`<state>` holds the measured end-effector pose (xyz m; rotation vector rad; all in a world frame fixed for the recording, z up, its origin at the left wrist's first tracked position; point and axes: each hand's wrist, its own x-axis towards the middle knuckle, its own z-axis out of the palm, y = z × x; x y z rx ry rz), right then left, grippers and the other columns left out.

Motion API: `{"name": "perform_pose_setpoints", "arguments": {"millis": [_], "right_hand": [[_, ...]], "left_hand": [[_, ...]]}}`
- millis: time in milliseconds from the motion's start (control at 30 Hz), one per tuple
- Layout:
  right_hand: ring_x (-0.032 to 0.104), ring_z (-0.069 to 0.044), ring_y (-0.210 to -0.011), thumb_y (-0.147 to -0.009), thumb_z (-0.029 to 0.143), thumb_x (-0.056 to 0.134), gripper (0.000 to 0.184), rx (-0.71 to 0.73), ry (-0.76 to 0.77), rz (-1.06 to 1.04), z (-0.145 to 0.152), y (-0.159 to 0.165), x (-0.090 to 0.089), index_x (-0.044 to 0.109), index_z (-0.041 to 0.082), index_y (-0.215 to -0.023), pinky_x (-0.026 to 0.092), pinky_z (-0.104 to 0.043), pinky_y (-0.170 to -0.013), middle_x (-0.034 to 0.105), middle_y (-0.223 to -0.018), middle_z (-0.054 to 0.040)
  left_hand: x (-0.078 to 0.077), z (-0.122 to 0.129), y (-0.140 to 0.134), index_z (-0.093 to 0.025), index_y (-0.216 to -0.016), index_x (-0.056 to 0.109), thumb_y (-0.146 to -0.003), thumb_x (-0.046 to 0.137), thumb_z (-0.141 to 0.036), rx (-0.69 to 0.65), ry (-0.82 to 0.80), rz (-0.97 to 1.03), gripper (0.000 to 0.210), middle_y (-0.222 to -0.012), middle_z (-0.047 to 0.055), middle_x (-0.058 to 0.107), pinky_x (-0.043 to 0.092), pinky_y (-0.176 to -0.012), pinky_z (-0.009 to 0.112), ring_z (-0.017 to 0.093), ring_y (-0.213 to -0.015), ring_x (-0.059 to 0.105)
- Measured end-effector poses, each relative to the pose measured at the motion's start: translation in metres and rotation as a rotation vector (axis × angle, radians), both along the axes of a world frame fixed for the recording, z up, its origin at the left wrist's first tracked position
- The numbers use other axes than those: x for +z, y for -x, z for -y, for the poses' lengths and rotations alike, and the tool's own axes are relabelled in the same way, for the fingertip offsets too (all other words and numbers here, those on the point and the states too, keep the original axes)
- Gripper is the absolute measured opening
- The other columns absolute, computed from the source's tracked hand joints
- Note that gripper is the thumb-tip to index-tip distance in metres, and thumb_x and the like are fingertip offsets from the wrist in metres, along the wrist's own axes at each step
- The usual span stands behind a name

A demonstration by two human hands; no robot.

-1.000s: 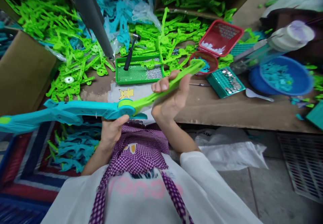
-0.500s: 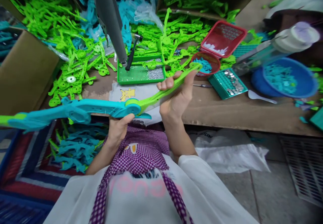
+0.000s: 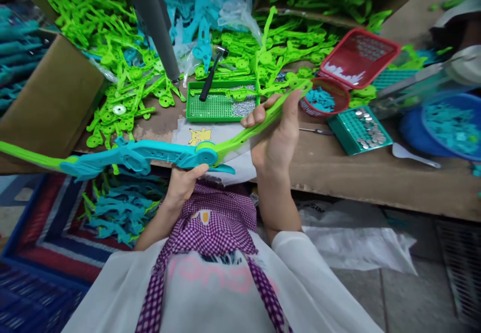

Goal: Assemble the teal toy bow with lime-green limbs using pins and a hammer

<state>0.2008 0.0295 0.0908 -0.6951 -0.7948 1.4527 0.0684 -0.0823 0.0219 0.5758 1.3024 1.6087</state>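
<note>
A long jointed plastic piece stretches across my front, with a blue middle body (image 3: pixel 158 153) and a lime green arm (image 3: pixel 248 133) at its right end. Another green arm (image 3: pixel 30 156) runs out from its left end to the picture's edge. My left hand (image 3: pixel 184 185) grips the blue body from below near the round joint, thumb on top. Around the right green arm, my right hand (image 3: pixel 277 135) is closed, its thumb along the near side and its fingers over the far side. Below the piece lies a white cloth (image 3: pixel 180 135) with a yellow cartoon figure.
A green tray (image 3: pixel 210 115) holds small metal pieces, with a hammer (image 3: pixel 212 75) across it. Heaped green parts (image 3: pixel 124 92) cover the back. A grey tool (image 3: pixel 158 27) hangs above. Right are a red basket (image 3: pixel 326 110), a teal block (image 3: pixel 349 137) with metal discs, and a blue bowl (image 3: pixel 417 127).
My view has turned somewhat left, so the table things sit further right. More of the piece's left green arm shows. Both hands keep their hold.
</note>
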Motion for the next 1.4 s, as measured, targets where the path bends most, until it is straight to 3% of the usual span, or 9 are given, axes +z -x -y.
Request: {"name": "perform_pose_setpoints", "arguments": {"millis": [133,300,500,700,800,867,1067,1200,1400], "right_hand": [[0.038,-0.009,-0.046,-0.081,0.066,0.059,0.044,-0.037,0.038,-0.096,0.003,-0.014,-0.007,0.049,0.025,-0.068,0.039,-0.025,-0.052,0.034,-0.052,0.0087],[0.038,-0.008,-0.044,-0.093,0.055,0.050,0.044,-0.110,0.172,-0.189,-0.002,-0.020,-0.012,0.052,0.022,-0.064,0.038,-0.024,-0.051,0.035,-0.051,0.0077],[0.039,-0.007,-0.045,-0.088,0.063,0.055,0.047,-0.091,0.252,-0.162,-0.006,-0.012,-0.025,0.047,0.021,-0.066,0.040,-0.024,-0.052,0.036,-0.051,0.0093],[0.060,-0.013,-0.070,-0.088,0.070,0.045,0.047,-0.071,0.016,0.115,-0.014,-0.022,-0.043,0.057,0.024,-0.088,0.051,-0.030,-0.069,0.052,-0.070,0.0032],[0.064,-0.018,-0.096,-0.088,0.073,0.038,0.053,-0.123,-0.126,0.266,0.002,-0.039,-0.057,0.060,0.027,-0.103,0.053,-0.036,-0.080,0.062,-0.093,-0.0031],[0.064,-0.020,-0.099,-0.088,0.072,0.040,0.052,-0.085,-0.195,0.369,0.021,-0.051,-0.070,0.061,0.028,-0.105,0.054,-0.037,-0.083,0.064,-0.100,-0.0049],[0.065,-0.018,-0.095,-0.095,0.051,0.049,0.034,0.244,-0.378,0.780,0.062,-0.055,-0.085,0.065,0.022,-0.106,0.053,-0.034,-0.084,0.069,-0.103,-0.0067],[0.064,-0.018,-0.082,-0.097,0.048,0.044,0.036,0.161,-0.514,0.908,0.060,-0.053,-0.090,0.067,0.021,-0.097,0.051,-0.031,-0.074,0.070,-0.088,-0.0060],[0.049,-0.015,-0.048,-0.096,0.056,0.039,0.054,0.022,-0.574,1.099,0.063,-0.075,-0.130,0.057,0.021,-0.060,0.037,-0.027,-0.050,0.055,-0.051,-0.0012]], "left_hand": [[-0.007,0.001,-0.008,-0.022,-0.090,0.070,-0.050,0.092,-0.030,-0.051,-0.012,0.032,0.046,-0.088,-0.001,0.073,0.053,-0.099,0.039,0.021,-0.095,0.069],[-0.014,-0.006,-0.012,-0.018,-0.076,0.067,-0.056,0.090,-0.033,-0.118,-0.029,0.020,0.034,-0.080,-0.001,0.070,0.056,-0.081,0.033,0.016,-0.077,0.066],[-0.010,-0.001,-0.005,-0.016,-0.080,0.068,-0.055,0.091,-0.034,-0.109,0.019,0.098,0.038,-0.083,0.001,0.072,0.056,-0.080,0.031,0.016,-0.078,0.066],[-0.001,-0.010,-0.001,-0.018,-0.082,0.069,-0.051,0.091,-0.034,-0.073,0.028,0.088,0.042,-0.083,0.000,0.073,0.058,-0.081,0.033,0.018,-0.079,0.069],[0.002,-0.015,-0.001,-0.019,-0.082,0.069,-0.047,0.092,-0.031,-0.095,-0.037,0.034,0.044,-0.083,-0.001,0.073,0.056,-0.090,0.036,0.019,-0.084,0.070],[0.004,-0.017,-0.001,-0.019,-0.083,0.069,-0.044,0.093,-0.031,-0.096,-0.046,0.019,0.047,-0.082,-0.001,0.073,0.055,-0.092,0.038,0.021,-0.085,0.070],[0.005,-0.019,-0.001,-0.022,-0.084,0.068,-0.040,0.094,-0.028,-0.053,-0.068,0.056,0.051,-0.073,-0.003,0.071,0.057,-0.085,0.037,0.020,-0.077,0.069],[0.002,-0.017,-0.003,-0.022,-0.086,0.069,-0.048,0.091,-0.033,-0.132,-0.067,-0.034,0.046,-0.082,0.000,0.073,0.055,-0.092,0.041,0.022,-0.086,0.070],[-0.010,-0.011,-0.009,-0.021,-0.104,0.066,-0.055,0.088,-0.038,-0.392,-0.135,-0.218,0.057,-0.103,0.009,0.069,0.056,-0.089,0.047,0.029,-0.102,0.065]]}}
